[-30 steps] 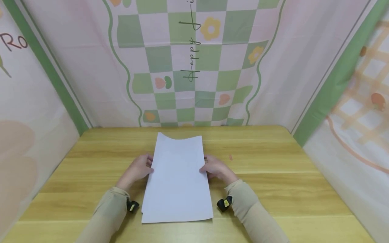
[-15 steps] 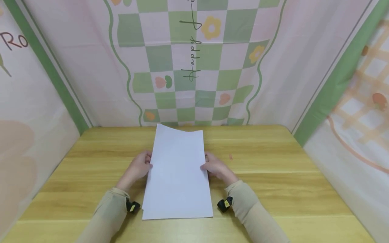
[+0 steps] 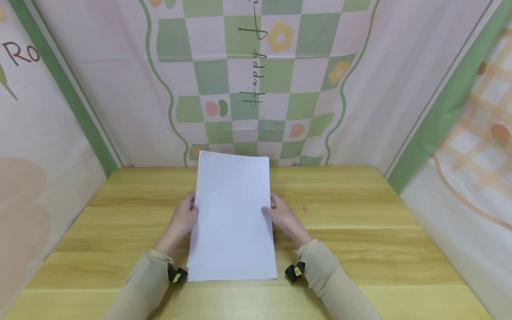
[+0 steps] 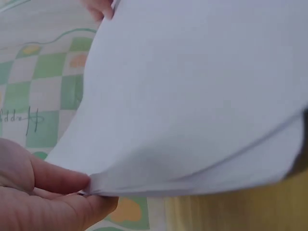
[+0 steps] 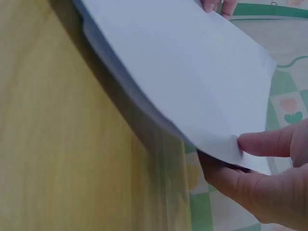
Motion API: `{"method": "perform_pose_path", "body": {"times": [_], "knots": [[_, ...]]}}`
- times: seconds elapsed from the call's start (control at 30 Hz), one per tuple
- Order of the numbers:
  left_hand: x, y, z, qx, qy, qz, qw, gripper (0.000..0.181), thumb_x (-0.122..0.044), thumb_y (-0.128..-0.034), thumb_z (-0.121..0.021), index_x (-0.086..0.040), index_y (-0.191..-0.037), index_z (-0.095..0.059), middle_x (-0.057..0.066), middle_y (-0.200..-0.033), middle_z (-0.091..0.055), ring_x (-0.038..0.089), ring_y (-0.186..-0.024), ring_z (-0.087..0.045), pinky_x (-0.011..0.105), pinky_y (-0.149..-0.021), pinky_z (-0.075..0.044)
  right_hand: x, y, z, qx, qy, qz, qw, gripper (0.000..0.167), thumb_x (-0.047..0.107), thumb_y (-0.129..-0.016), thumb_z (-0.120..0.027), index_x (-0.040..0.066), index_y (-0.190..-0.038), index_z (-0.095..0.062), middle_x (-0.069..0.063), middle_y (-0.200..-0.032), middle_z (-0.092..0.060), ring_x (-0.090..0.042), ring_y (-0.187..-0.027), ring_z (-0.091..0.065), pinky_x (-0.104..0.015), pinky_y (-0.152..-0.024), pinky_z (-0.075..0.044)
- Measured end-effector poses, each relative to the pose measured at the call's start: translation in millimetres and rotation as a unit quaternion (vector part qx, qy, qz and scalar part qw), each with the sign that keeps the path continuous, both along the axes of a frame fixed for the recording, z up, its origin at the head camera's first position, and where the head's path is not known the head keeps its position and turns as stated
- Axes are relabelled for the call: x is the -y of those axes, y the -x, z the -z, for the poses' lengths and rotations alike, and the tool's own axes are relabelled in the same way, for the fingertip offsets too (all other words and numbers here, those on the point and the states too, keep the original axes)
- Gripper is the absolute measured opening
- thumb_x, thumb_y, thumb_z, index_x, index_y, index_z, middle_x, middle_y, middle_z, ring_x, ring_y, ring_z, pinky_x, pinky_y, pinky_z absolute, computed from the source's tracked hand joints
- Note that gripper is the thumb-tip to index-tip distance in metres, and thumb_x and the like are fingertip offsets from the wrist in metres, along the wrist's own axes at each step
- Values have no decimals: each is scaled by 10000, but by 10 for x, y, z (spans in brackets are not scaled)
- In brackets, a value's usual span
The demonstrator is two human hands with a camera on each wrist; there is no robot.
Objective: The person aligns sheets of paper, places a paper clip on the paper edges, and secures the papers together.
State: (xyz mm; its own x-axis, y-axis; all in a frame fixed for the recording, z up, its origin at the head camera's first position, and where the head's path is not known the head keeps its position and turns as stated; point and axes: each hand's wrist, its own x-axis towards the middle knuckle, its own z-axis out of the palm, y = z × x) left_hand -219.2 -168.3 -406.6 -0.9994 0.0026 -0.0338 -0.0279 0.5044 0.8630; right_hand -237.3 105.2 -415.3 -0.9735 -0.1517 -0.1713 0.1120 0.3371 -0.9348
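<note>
Several sheets of white paper (image 3: 232, 218) are held together in a slightly uneven stack, tilted with the far end raised. My left hand (image 3: 184, 218) pinches the left edge between thumb and fingers; in the left wrist view the paper (image 4: 192, 86) bends near that grip. On the opposite edge my right hand (image 3: 283, 217) pinches the stack, thumb on top and fingers beneath. The right wrist view shows the paper (image 5: 187, 72) lifted off the wood, with layered edges along its side. Whatever is under the sheets is hidden.
The wooden table (image 3: 360, 249) spreads around the paper. A small reddish mark (image 3: 304, 207) lies right of the right hand. Behind the table hangs a checkered cloth (image 3: 244, 75), with printed curtains (image 3: 48, 111) at both sides. Black wrist cameras (image 3: 295, 271) sit at the cuffs.
Both hands have lifted the paper stack and moved it slightly away; its far end now rises above the table's back edge. The far edge looks straighter than before.
</note>
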Motion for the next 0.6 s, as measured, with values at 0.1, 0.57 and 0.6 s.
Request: {"method": "perform_pose_path", "body": {"times": [0.1,0.57,0.6], "knots": [[-27,-15,-21,5,-106,-177,9998,424,-51,-967,-347,54,-1378,-336,299,-1412,-385,425,-1325,-361,528,-1079,-314,34,-14,-30,-182,18,119,9998,481,97,-959,-497,0,-1404,-343,-254,-1340,-486,-364,-1208,-503,-490,-1008,-415],[-163,-103,-118,-803,-793,-894,9896,319,-74,-979,-353,58,-1250,-457,251,-1292,-512,341,-1176,-491,466,-971,-408,124,-98,-211,-643,38,808,9947,394,248,-995,-463,55,-1338,-447,-178,-1233,-576,-283,-1090,-545,-408,-912,-449],[-169,-111,-122,-866,-840,-932,9883,305,-74,-978,-357,57,-1231,-467,246,-1263,-529,328,-1134,-504,446,-939,-418,124,-108,-221,-715,49,825,9940,391,250,-997,-461,55,-1335,-451,-173,-1208,-583,-275,-1064,-549,-388,-886,-453]]}}
